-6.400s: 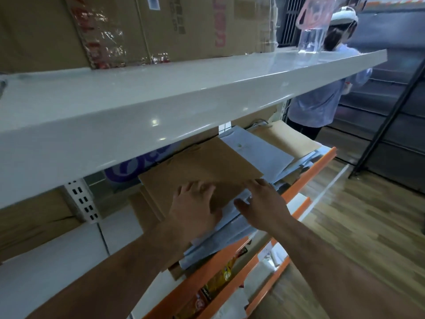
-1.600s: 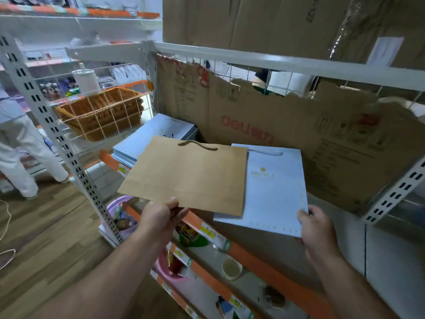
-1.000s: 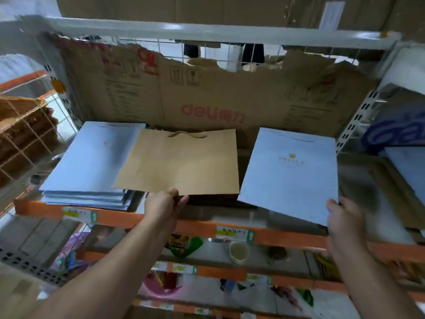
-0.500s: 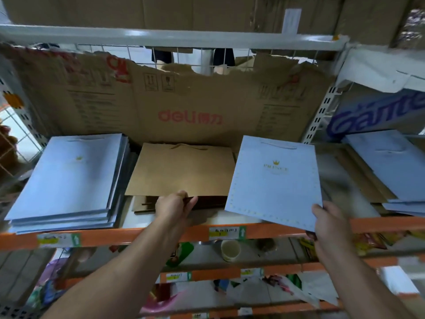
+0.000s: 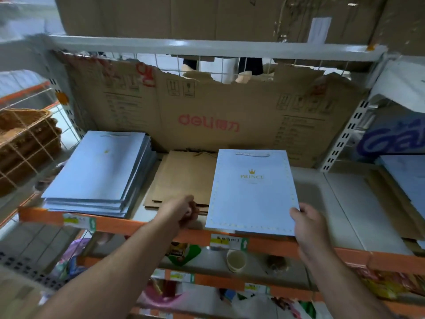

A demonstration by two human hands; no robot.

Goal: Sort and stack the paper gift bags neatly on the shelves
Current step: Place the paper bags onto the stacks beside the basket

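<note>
Light over my shelf is soft, cool and rather dim, coming from above, with a pale sheen along the upper rail. The blue bag is the brightest thing and its gold print reads sharp; the brown bag beside it sits duller. Lower shelves fall into shade. My view bows at the edges, and the wicker basket at left smears.

A flat pale-blue PRINCE bag overlaps the brown kraft bags, beside a neat pale-blue stack.
</note>
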